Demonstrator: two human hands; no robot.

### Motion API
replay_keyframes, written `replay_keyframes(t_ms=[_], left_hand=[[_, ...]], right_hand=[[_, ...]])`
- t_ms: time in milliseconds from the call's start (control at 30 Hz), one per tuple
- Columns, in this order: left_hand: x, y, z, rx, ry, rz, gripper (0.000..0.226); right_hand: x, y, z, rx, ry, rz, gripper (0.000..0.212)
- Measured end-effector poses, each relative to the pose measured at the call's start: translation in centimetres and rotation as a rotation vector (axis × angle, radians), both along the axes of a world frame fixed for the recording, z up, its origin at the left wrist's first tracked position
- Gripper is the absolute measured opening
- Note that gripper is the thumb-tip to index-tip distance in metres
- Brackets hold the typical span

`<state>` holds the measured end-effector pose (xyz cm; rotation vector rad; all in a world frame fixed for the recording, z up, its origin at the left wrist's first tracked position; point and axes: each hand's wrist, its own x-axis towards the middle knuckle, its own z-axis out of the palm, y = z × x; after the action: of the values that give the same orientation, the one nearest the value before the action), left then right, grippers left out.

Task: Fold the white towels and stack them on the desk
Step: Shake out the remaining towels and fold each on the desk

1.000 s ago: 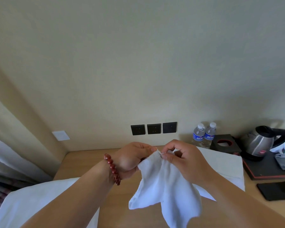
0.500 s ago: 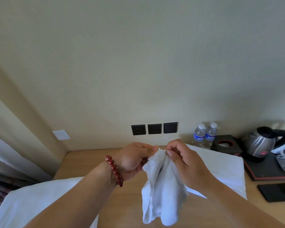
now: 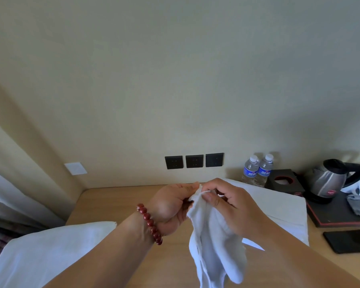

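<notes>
A small white towel point(image 3: 214, 244) hangs bunched above the wooden desk point(image 3: 116, 202). My left hand point(image 3: 170, 206), with a red bead bracelet on its wrist, pinches the towel's top edge. My right hand point(image 3: 231, 206) pinches the same top edge right beside it, thumb and forefinger together. Behind my right hand a larger white towel point(image 3: 279, 206) lies flat on the desk. Another white towel point(image 3: 46, 252) lies at the lower left, over the desk's near corner.
Two water bottles point(image 3: 258, 170), a black tissue box point(image 3: 283, 180) and a steel kettle point(image 3: 328, 179) on a black tray point(image 3: 337, 215) stand at the back right. A black phone point(image 3: 349, 241) lies at the right edge. Wall sockets point(image 3: 193, 161) sit behind; a curtain point(image 3: 6, 196) hangs left.
The towel, spread wider a second ago, now hangs narrow and bunched. My two hands have come closer together at its top edge.
</notes>
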<state>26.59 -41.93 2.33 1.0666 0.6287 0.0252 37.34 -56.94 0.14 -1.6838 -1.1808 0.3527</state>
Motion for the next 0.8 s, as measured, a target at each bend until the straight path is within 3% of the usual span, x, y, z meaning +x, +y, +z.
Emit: replay_keyframes(t_ms=[300, 433, 533, 667, 800], left_hand=[[0.2, -1.5, 0.7, 0.431, 0.002, -0.08, 0.03], [0.2, -2.0, 1.0, 0.676, 0.018, -0.106, 0.031], [0.4, -2.3, 1.4, 0.685, 0.033, -0.104, 0.035], [0.4, -2.7, 1.3, 0.789, 0.06, -0.159, 0.033], [0.3, -2.7, 1.2, 0.581, -0.002, -0.205, 0.032]], right_hand=[[-0.4, 0.3, -0.2, -0.227, -0.088, -0.221, 0.023], [-0.9, 0.7, -0.1, -0.316, -0.276, -0.349, 0.023], [-1.0, 1.4, -0.2, -0.411, -0.401, -0.43, 0.025], [-0.6, 1.8, -0.4, -0.496, -0.397, -0.497, 0.026], [0.2, 1.5, -0.5, -0.525, -0.304, -0.519, 0.027]])
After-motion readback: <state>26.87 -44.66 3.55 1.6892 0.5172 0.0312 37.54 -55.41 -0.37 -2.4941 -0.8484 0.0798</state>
